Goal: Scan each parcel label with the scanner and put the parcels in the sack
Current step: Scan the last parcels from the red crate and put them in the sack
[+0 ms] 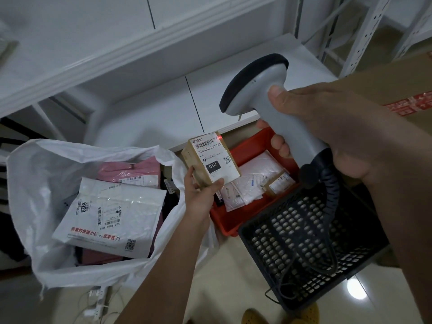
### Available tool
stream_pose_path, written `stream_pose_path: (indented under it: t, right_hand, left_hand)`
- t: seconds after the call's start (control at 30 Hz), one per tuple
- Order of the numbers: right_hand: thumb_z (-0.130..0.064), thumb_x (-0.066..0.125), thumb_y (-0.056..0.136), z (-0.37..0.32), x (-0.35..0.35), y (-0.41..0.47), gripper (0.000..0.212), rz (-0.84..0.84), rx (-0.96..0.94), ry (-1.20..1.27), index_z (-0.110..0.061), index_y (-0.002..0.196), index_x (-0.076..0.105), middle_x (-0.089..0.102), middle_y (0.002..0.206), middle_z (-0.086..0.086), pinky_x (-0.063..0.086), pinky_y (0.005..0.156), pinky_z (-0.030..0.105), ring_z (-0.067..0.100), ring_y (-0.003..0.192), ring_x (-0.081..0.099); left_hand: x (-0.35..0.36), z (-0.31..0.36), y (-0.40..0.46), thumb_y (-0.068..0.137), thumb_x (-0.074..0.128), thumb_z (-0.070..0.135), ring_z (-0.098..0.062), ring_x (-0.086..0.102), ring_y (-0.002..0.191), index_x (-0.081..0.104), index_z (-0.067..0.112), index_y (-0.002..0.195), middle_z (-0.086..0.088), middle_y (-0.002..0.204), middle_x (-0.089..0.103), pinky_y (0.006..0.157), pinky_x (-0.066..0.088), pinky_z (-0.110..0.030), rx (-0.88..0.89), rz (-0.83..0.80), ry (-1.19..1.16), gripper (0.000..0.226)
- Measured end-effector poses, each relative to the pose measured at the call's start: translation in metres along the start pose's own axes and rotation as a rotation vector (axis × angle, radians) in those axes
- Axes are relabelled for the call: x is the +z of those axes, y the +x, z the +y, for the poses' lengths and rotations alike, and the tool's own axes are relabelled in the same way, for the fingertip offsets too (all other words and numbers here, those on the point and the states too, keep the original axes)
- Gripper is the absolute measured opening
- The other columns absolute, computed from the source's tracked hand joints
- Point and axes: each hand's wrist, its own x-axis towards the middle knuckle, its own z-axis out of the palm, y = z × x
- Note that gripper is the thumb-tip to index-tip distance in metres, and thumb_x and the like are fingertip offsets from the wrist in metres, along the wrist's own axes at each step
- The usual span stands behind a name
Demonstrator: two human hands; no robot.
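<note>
— Brown small parcel (210, 160), where is it?
— Left hand (199, 190) pinches it at its lower end, above the sack's (35, 183) rim, label up, a red dot on the barcode.
— And the scanner (268, 101)?
— Right hand (327, 136) is wrapped round its grip, at two o'clock from the parcel. More parcels lie in the red bin (224, 223).

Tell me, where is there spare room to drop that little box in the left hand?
The white sack gapes wide; its bare left wall beside the white mailer leaves space. The black basket holds only the scanner's cable. The red bin is crowded with parcels. The left hand holds the small box.
</note>
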Motion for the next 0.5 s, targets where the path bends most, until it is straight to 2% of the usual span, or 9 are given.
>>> stream_pose_path:
  t: [0.1, 0.2, 0.3, 0.4, 0.47, 0.5]
  right_hand:
    - [-0.047, 0.051, 0.097, -0.002, 0.006, -0.001, 0.037, -0.046, 0.015, 0.077, -0.014, 0.085, 0.061, 0.070, 0.068, 0.003, 0.057, 0.056, 0.029, 0.016, 0.058, 0.068]
    - [-0.042, 0.055, 0.097, -0.002, 0.014, 0.000, 0.034, -0.065, 0.047, 0.218, -0.011, 0.085, 0.062, 0.071, 0.073, 0.008, 0.056, 0.059, 0.032, 0.023, 0.066, 0.068]
    - [-0.040, 0.055, 0.097, -0.003, 0.018, 0.004, 0.032, -0.030, 0.069, 0.234, -0.011, 0.086, 0.062, 0.073, 0.086, 0.017, 0.058, 0.062, 0.034, 0.023, 0.067, 0.069]
    - [-0.040, 0.056, 0.096, -0.005, 0.024, 0.008, 0.032, -0.013, 0.120, 0.264, -0.010, 0.089, 0.063, 0.071, 0.098, 0.025, 0.057, 0.060, 0.034, 0.022, 0.064, 0.068]
    - [-0.038, 0.056, 0.097, -0.007, 0.030, 0.010, 0.033, -0.027, 0.168, 0.321, -0.007, 0.091, 0.063, 0.071, 0.095, 0.026, 0.055, 0.054, 0.029, 0.018, 0.058, 0.065]
    - [-0.038, 0.056, 0.097, -0.006, 0.033, 0.010, 0.033, -0.038, 0.217, 0.385, -0.005, 0.093, 0.062, 0.073, 0.084, 0.021, 0.053, 0.050, 0.026, 0.015, 0.054, 0.063]
  left_hand:
    - [-0.006, 0.001, -0.004, 0.076, 0.079, 0.004, -0.016, 0.057, 0.117, 0.037, 0.038, 0.143, -0.004, 0.132, 0.058, 0.076, 0.043, -0.022, 0.023, 0.021, -0.007, 0.086]
    - [-0.022, 0.007, -0.013, 0.078, 0.077, 0.005, -0.015, 0.058, 0.115, 0.036, 0.036, 0.143, -0.002, 0.129, 0.059, 0.094, 0.045, -0.032, 0.049, 0.085, -0.073, 0.083]
    - [-0.053, 0.018, -0.021, 0.081, 0.075, 0.008, -0.016, 0.059, 0.115, 0.038, 0.033, 0.140, 0.000, 0.130, 0.058, 0.092, 0.048, -0.032, 0.102, 0.274, -0.182, 0.074]
    - [-0.094, 0.029, -0.017, 0.081, 0.077, 0.017, -0.019, 0.057, 0.118, 0.038, 0.029, 0.141, 0.000, 0.132, 0.054, 0.093, 0.049, -0.032, 0.146, 0.493, -0.177, 0.073]
    - [-0.116, 0.033, -0.010, 0.084, 0.075, 0.026, -0.022, 0.053, 0.124, 0.035, 0.023, 0.145, -0.005, 0.139, 0.051, 0.103, 0.044, -0.035, 0.137, 0.593, -0.079, 0.073]
    - [-0.125, 0.034, -0.005, 0.086, 0.073, 0.029, -0.024, 0.049, 0.129, 0.032, 0.018, 0.148, -0.008, 0.144, 0.047, 0.107, 0.040, -0.035, 0.114, 0.633, -0.005, 0.076]
